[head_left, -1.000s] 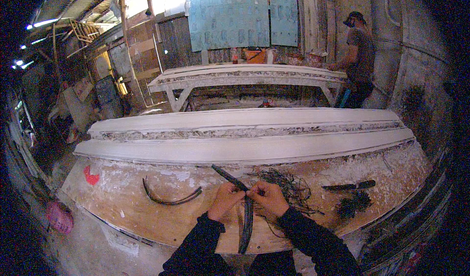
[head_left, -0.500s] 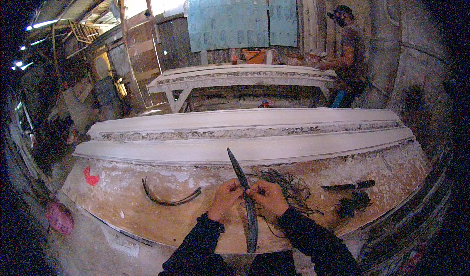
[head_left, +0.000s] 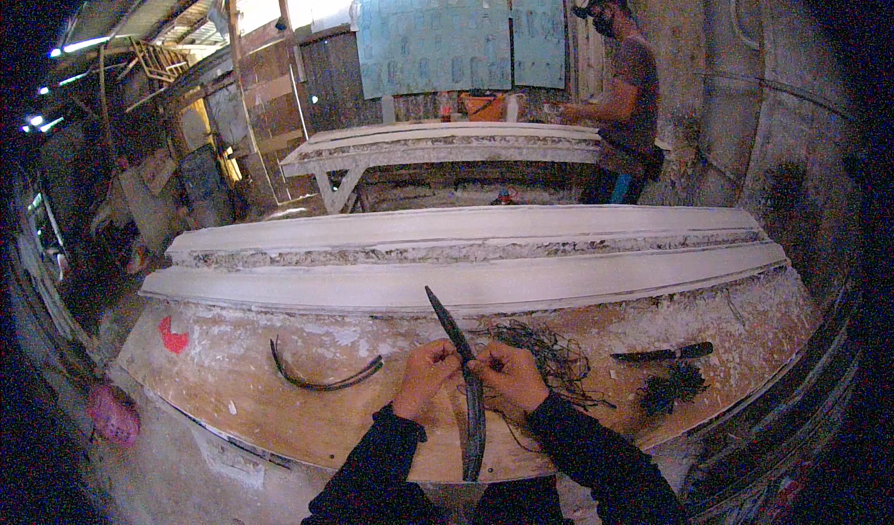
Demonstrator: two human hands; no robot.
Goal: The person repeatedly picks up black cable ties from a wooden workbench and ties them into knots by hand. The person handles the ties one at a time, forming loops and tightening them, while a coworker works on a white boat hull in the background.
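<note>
A long, dark, tapered strip [head_left: 475, 423] stands between my hands, its pointed end toward the white mouldings and its other end near the table's front edge. My left hand [head_left: 426, 378] pinches it from the left, around its middle. From the right, my right hand [head_left: 512, 376] grips it at the same height, thumb and fingers pressed together. Whether the strip is one piece or a bundle I cannot tell. Just beyond my right hand lies a tangle of thin dark cords [head_left: 565, 369]. To the left, curved dark strips [head_left: 321, 382] rest on the wooden tabletop [head_left: 279, 427].
A dark-handled knife [head_left: 663, 352] and a bristly dark clump [head_left: 672, 387] lie at right. Two long white mouldings [head_left: 447, 286] span the table's far side. A red piece [head_left: 172, 336] sits at left. Behind, another person [head_left: 633, 92] stands by a white bench [head_left: 438, 148].
The strip's pointed end has tipped slightly left and its near end has shifted left too. My hands hold nearly the same place. The other person has moved left along the bench.
</note>
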